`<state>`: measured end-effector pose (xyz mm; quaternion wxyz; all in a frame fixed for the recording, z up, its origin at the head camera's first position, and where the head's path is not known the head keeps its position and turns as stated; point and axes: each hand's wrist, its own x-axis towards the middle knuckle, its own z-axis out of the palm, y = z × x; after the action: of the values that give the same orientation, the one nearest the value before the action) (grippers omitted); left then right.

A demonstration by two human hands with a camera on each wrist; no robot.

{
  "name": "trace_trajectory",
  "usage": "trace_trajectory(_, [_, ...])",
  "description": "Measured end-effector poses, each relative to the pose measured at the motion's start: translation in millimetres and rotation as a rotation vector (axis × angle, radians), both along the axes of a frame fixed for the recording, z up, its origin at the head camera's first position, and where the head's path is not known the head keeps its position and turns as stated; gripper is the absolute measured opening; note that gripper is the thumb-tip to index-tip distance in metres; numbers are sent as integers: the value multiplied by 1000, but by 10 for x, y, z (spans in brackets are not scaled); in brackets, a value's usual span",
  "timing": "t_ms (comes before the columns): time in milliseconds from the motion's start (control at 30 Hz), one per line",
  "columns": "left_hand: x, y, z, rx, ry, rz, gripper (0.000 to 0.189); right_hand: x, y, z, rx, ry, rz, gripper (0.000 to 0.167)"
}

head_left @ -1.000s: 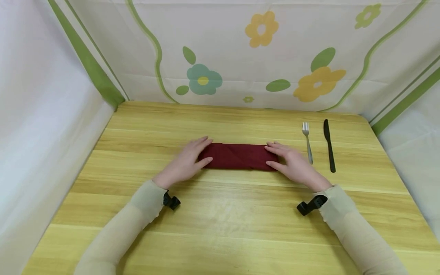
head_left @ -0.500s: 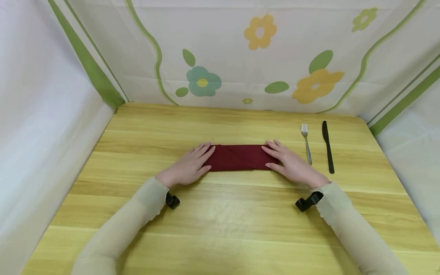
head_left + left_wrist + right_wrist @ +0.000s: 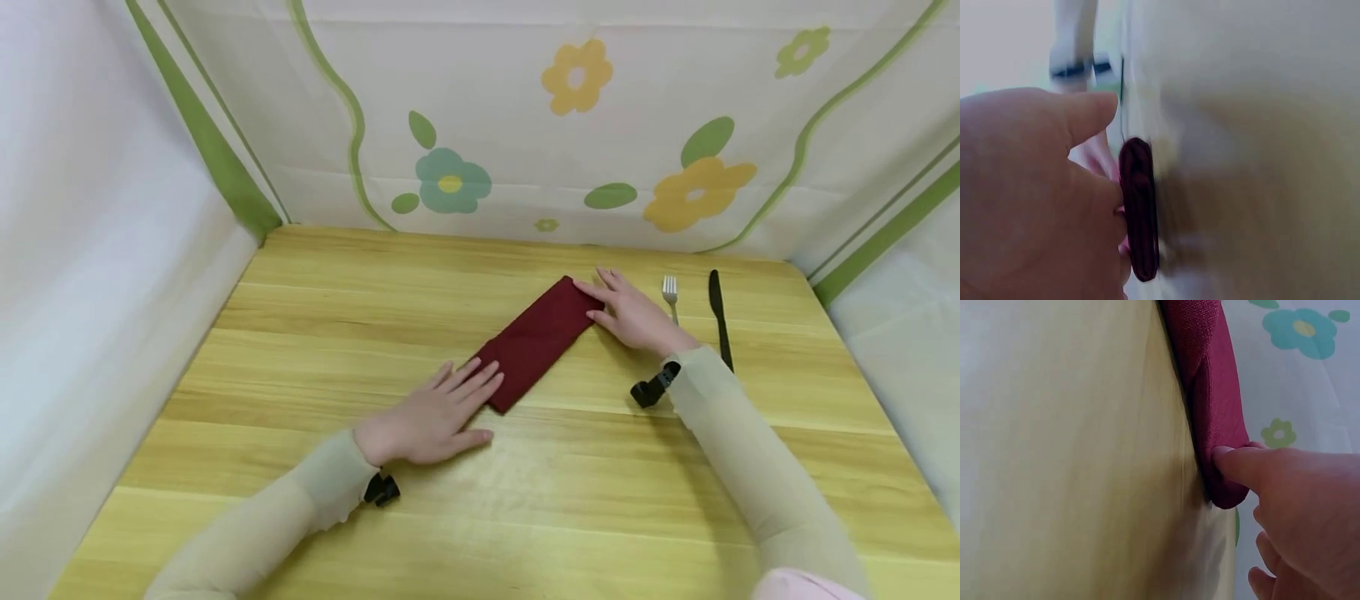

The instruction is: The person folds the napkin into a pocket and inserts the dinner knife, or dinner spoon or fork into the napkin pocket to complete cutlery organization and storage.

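A dark red cloth napkin (image 3: 536, 342), folded into a thick flat strip, lies slantwise on the wooden table, its far end toward the right. My left hand (image 3: 435, 417) rests its straight fingers on the near end, with the thumb spread out over the table. At the far end is my right hand (image 3: 633, 317), its thumb and index finger touching the cloth and its other fingers held off to the far side. The right wrist view shows the thumb (image 3: 1241, 465) pressing the top of the napkin close to its end. In the left wrist view the napkin's stacked layers (image 3: 1140, 212) show edge-on.
Right of my right hand lie a fork (image 3: 670, 292) and a black knife (image 3: 718, 312), their lower parts partly hidden by my arm. A white curtain (image 3: 510, 125) with printed flowers stands behind the wooden table (image 3: 345, 283), and white cloth hangs on both sides.
The napkin has turned from lying straight across to a slant, its right end moving away and its left end coming nearer. Both hands have moved along with it.
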<state>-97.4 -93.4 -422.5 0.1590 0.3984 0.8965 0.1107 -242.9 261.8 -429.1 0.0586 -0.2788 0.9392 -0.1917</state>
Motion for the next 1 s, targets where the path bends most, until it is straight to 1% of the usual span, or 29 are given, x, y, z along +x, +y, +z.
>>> trace_trajectory(100, [120,133,33,16,-22,-49,84,-89,-54,-7,10,2,-13,55])
trace_trajectory(167, [177,206,52,26,-31,-75,88,-130,-87,-11,15,2,-21,54])
trace_trajectory(233, [213,260,59,32,-26,-93,90,-158,-113,-15,16,-1,-28,55])
trace_trajectory(333, [220,313,78,41,-46,-89,90,-164,-127,-17,4,1,-44,56])
trace_trajectory(467, [145,345,99,85,-70,-67,86,-90,-165,38,-34,-8,-62,59])
trace_trajectory(533, [80,346,83,105,-53,-65,85,-17,-204,78,-59,-17,-57,59])
trace_trajectory(600, [10,347,68,97,-25,-67,85,65,-245,98,-74,-34,-43,62])
trace_trajectory(733, [-100,353,14,49,3,-79,86,197,-286,46,-52,-77,-13,72])
trace_trajectory(867, [-133,373,-19,-1,-12,-95,92,245,-282,-39,-13,-111,-3,79])
trace_trajectory(1000, [-134,422,-18,-21,-13,-107,95,222,-270,-81,-3,-108,0,79])
